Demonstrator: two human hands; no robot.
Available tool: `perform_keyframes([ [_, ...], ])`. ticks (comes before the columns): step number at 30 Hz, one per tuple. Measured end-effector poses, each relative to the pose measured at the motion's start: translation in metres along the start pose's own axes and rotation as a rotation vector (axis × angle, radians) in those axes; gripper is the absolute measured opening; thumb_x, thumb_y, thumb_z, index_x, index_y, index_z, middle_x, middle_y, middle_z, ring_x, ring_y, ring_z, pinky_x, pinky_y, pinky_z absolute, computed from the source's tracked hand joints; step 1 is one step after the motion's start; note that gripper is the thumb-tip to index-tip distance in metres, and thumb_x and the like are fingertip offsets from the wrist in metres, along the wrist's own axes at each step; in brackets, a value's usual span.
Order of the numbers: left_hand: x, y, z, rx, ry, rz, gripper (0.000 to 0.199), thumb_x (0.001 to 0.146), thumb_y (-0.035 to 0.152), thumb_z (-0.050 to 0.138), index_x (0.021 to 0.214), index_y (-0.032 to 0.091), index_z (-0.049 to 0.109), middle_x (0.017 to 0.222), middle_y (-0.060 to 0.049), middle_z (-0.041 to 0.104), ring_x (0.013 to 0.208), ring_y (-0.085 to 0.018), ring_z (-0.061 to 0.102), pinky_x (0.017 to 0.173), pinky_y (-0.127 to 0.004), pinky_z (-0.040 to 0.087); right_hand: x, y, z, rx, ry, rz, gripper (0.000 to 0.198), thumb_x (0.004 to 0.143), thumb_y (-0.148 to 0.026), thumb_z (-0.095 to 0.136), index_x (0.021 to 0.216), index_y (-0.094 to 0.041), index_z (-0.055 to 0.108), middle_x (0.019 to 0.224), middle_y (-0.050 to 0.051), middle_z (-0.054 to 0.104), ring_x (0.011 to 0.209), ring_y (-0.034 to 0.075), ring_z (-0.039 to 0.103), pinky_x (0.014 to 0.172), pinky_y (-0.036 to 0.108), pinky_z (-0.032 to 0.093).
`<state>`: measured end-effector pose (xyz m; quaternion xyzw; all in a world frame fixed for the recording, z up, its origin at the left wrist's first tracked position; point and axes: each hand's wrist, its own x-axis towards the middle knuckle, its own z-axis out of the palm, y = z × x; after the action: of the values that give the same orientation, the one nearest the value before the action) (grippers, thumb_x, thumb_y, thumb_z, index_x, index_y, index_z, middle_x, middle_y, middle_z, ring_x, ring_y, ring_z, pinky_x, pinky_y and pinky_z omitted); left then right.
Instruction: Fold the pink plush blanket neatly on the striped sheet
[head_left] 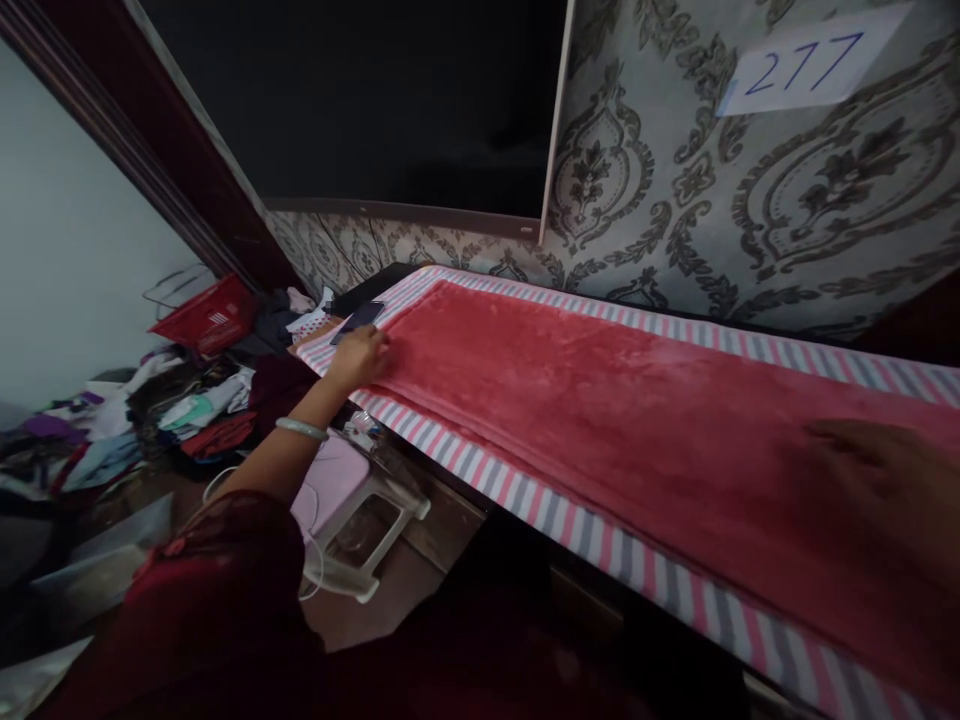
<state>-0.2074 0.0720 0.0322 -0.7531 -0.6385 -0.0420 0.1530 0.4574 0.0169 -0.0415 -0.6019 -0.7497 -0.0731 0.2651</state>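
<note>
A long folded red plush blanket (pixel 540 370) lies on a pink, grey and white striped cloth (pixel 480 475). At the blanket's left end, my left hand (pixel 361 356) has its fingers curled in at the edge. A bracelet circles that wrist. My right hand (pixel 892 480) is over the blanket at the right side of the view, slightly blurred, its fingers reaching out to the left and apart. Whether it touches the plush is hard to make out. Beside my left hand lies a dark phone (pixel 361 318) on the striped cloth.
A large dark television (pixel 375 110) hangs above the table on patterned wallpaper, near a paper sign (pixel 814 62) reading 277. Below on the left stand a pink and white plastic stool (pixel 334 485), a red basket (pixel 214 315) and heaps of clothes (pixel 202 410).
</note>
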Motion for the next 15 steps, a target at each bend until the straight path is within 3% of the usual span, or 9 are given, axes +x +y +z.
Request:
perform_keyframes([
  [3, -0.020, 0.028, 0.002, -0.217, -0.028, 0.335, 0.028, 0.089, 0.033, 0.057, 0.108, 0.016, 0.066, 0.112, -0.013, 0.066, 0.106, -0.026, 0.063, 0.095, -0.040, 0.050, -0.012, -0.087, -0.004, 0.225, -0.085, -0.159, 0.048, 0.099, -0.064, 0.039, 0.105, -0.025, 0.067, 0.104, 0.013, 0.071, 0.086, 0.025, 0.070, 0.072, 0.040, 0.057],
  [6, -0.036, 0.046, 0.009, -0.275, -0.043, 0.422, 0.030, 0.089, 0.030, 0.058, 0.115, 0.016, 0.066, 0.117, -0.014, 0.066, 0.110, -0.026, 0.062, 0.097, -0.041, 0.051, -0.029, -0.134, 0.008, 0.312, -0.185, -0.336, 0.041, 0.100, -0.056, 0.045, 0.113, -0.024, 0.068, 0.109, 0.012, 0.069, 0.094, 0.025, 0.069, 0.080, 0.039, 0.057],
  [9, -0.041, 0.048, 0.015, -0.274, -0.020, 0.410, 0.030, 0.094, 0.021, 0.050, 0.117, 0.016, 0.067, 0.118, -0.015, 0.067, 0.109, -0.025, 0.064, 0.095, -0.040, 0.053, -0.040, -0.145, 0.021, 0.292, -0.199, -0.391, 0.041, 0.100, -0.051, 0.049, 0.122, -0.021, 0.067, 0.115, 0.013, 0.067, 0.100, 0.027, 0.066, 0.084, 0.042, 0.057],
  [15, -0.043, 0.037, 0.025, -0.231, 0.018, 0.414, 0.032, 0.096, 0.018, 0.043, 0.113, 0.017, 0.070, 0.119, -0.015, 0.068, 0.110, -0.026, 0.065, 0.093, -0.040, 0.054, -0.048, -0.154, 0.025, 0.294, -0.036, -0.424, 0.030, 0.104, -0.029, 0.045, 0.103, -0.019, 0.073, 0.096, 0.010, 0.068, 0.087, 0.022, 0.064, 0.078, 0.036, 0.055],
])
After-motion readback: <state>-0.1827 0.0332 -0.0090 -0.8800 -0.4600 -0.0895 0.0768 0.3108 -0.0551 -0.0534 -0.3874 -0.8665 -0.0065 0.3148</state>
